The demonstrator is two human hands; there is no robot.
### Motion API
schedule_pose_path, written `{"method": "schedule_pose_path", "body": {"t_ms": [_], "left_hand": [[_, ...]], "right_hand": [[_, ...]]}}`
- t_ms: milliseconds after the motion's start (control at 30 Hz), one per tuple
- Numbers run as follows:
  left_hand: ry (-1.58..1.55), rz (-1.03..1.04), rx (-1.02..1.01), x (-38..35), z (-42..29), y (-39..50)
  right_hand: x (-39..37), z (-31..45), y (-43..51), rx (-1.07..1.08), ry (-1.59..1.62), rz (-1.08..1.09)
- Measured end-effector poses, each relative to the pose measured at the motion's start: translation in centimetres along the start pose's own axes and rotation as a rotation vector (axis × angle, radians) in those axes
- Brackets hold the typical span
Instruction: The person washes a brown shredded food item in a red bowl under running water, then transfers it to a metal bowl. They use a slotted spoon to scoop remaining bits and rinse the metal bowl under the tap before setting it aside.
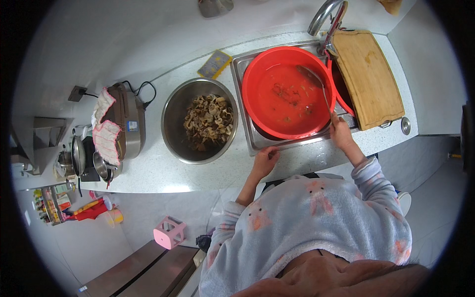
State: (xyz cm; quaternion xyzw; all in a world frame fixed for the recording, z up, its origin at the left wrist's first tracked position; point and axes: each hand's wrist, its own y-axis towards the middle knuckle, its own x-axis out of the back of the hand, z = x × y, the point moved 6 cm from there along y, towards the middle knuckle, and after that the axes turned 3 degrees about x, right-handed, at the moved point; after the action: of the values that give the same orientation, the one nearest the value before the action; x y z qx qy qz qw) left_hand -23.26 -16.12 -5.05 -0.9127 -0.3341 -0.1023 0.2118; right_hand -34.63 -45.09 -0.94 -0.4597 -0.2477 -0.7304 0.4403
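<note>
My right hand (340, 131) is shut on the handle of a metal skimmer or ladle (322, 86). Its head dips into the water in a large red plastic basin (249, 107), where small brown bits are scattered. The basin sits over the left part of a stainless steel sink (253, 145). At the front rim of the sink, my left hand (265, 161) lies with fingers curled; its palm side is hidden. To its left stands a stainless steel bowl (172, 137) holding a heap of wet, pale brown pieces, possibly mushrooms (209, 118).
A wooden cutting board (371, 78) leans across a second red basin (343, 89) at right, under the faucet (323, 18). Behind the bowl lies a sponge (215, 64). An appliance (130, 130) draped with a cloth (105, 137) and several pans (78, 154) occupy the left. A pink stool (169, 234) stands below.
</note>
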Motion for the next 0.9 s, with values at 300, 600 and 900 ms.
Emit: {"method": "schedule_pose_path", "body": {"t_ms": [300, 600, 900], "left_hand": [[-0.027, -0.001, 0.008, 0.0, 0.3, 0.2], [-0.045, -0.004, 0.030, 0.2, 0.6, 0.1], [-0.042, -0.014, 0.068, 0.5, 0.9, -0.3]], "right_hand": [[1.8, -0.5, -1.4, -0.082, 0.297, 0.064], [2.3, -0.1, -2.6, -0.377, 0.757, 0.383], [6.0, -0.6, 2.0, -0.047, 0.396, 0.449]]}}
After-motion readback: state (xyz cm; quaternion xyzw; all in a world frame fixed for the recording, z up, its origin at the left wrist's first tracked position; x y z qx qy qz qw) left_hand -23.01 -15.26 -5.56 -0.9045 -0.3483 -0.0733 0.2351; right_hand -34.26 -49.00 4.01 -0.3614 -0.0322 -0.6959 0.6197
